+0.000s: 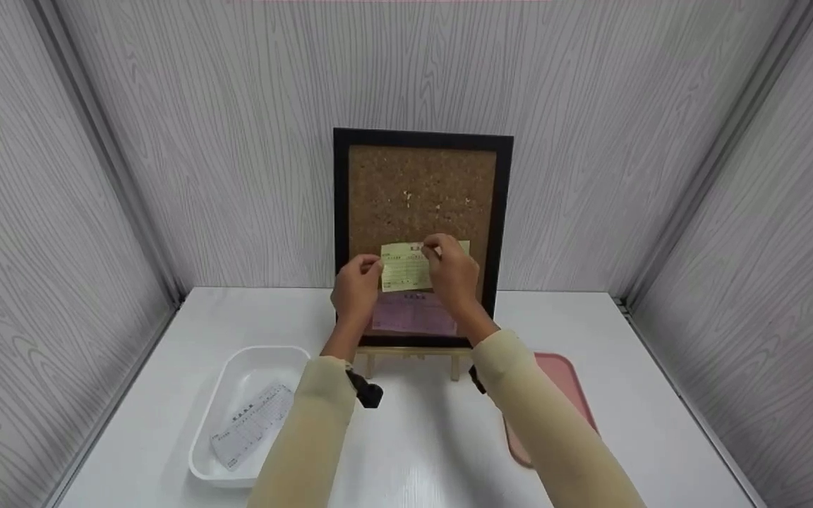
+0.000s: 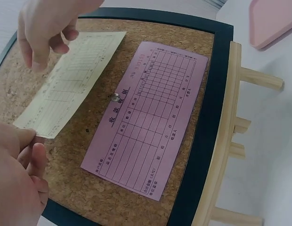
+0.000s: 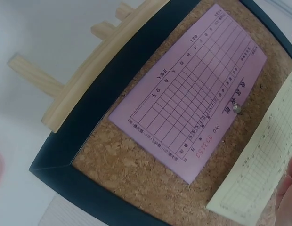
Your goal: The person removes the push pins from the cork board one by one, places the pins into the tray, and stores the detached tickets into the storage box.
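Observation:
My left hand (image 1: 356, 291) pinches the left edge of a yellow receipt slip (image 1: 405, 271), held sideways on a black-framed cork board (image 1: 385, 169). At the slip's upper middle, my right hand (image 1: 454, 276) has its fingers bent and the fingertips close together; whether they hold anything small is hidden. Below hangs a purple receipt slip (image 2: 146, 117), fixed near its upper edge by a clear pushpin (image 2: 115, 97). In the right wrist view, part of the yellow slip stands slightly off the cork.
The board leans on a small wooden easel (image 1: 413, 351) against the back wall. A white tray (image 1: 202, 451) at left holds a white printed slip (image 1: 255, 423). A pink tray (image 1: 565, 377) lies at right, partly behind my right sleeve.

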`<state>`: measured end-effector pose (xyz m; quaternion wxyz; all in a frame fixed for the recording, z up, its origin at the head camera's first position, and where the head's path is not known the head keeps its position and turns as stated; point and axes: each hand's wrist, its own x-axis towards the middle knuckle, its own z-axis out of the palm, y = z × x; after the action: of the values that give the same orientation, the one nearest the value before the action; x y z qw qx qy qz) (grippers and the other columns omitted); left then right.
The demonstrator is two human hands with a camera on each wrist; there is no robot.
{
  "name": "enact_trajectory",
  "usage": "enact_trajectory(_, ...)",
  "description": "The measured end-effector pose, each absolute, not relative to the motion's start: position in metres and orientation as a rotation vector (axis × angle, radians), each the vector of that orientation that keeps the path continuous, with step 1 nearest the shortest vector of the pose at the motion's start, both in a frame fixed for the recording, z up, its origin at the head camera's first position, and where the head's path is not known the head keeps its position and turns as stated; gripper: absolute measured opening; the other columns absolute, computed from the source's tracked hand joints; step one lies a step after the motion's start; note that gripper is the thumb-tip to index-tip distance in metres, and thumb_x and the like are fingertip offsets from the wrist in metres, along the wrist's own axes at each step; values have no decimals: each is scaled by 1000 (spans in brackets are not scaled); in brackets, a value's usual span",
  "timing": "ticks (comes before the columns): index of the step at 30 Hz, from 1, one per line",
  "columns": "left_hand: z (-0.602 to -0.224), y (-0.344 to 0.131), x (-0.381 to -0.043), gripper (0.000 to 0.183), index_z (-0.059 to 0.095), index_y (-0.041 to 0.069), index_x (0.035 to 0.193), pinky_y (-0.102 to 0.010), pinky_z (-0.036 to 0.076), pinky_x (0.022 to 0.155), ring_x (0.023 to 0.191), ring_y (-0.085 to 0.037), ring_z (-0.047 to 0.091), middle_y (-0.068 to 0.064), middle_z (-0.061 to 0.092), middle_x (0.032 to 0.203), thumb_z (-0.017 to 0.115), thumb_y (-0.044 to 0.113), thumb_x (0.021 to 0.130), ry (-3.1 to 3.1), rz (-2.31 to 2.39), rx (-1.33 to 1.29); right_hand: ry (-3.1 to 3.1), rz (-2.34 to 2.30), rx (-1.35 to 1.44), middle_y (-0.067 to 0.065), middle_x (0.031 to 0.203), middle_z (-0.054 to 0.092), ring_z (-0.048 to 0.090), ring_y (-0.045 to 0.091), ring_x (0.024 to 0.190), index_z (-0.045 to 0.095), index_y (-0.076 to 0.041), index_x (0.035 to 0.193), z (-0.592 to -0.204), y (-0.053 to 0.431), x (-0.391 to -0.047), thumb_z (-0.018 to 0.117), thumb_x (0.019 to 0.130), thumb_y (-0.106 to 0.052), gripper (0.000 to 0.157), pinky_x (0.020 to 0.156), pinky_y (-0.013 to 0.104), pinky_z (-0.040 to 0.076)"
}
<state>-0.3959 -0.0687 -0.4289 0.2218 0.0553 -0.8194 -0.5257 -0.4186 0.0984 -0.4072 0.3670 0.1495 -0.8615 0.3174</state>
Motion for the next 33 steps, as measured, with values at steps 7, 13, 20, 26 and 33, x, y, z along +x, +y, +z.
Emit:
enact_trajectory(7, -432, -84, -377, 25, 73, 17, 113, -39, 51, 75, 91, -19, 69, -1, 74, 108, 61, 35, 100, -2266, -1480, 129, -2116, 750, 479, 3, 97, 74, 72, 18, 83, 74, -10, 103, -415, 123, -404, 72, 94, -15, 10, 67, 39, 57)
enact_trajectory(13, -434, -98, -354, 26, 72, 16, 116, -32, 49, 65, 79, -20, 68, -2, 74, 105, 61, 35, 101, -2252, -1531, 133, -2082, 755, 548, 5, 95, 74, 72, 19, 85, 75, -7, 101, -425, 149, -384, 71, 93, -7, 9, 72, 38, 58)
enact_trajectory(20, -440, -110, -330, 27, 72, 16, 117, -32, 46, 64, 79, -26, 68, -2, 74, 104, 62, 35, 100, -2222, -1600, 146, -2134, 746, 586, 6, 96, 74, 72, 18, 86, 75, -6, 102, -445, 187, -356, 70, 93, -2, 11, 73, 35, 59)
enact_trajectory(26, -448, -119, -310, 25, 73, 17, 115, -32, 47, 64, 73, -20, 65, -2, 74, 103, 64, 34, 99, -2209, -1637, 194, -2131, 766, 570, 4, 95, 75, 68, 14, 79, 75, -7, 100, -463, 221, -335, 75, 88, -1, 13, 67, 33, 55)
enact_trajectory(33, -456, -139, -285, 28, 71, 15, 118, -31, 45, 65, 75, -18, 61, -4, 74, 107, 62, 34, 100, -2247, -1644, 245, -2220, 775, 535, -2, 93, 75, 63, 7, 74, 74, -12, 100, -486, 252, -309, 77, 87, -1, 18, 64, 24, 52)
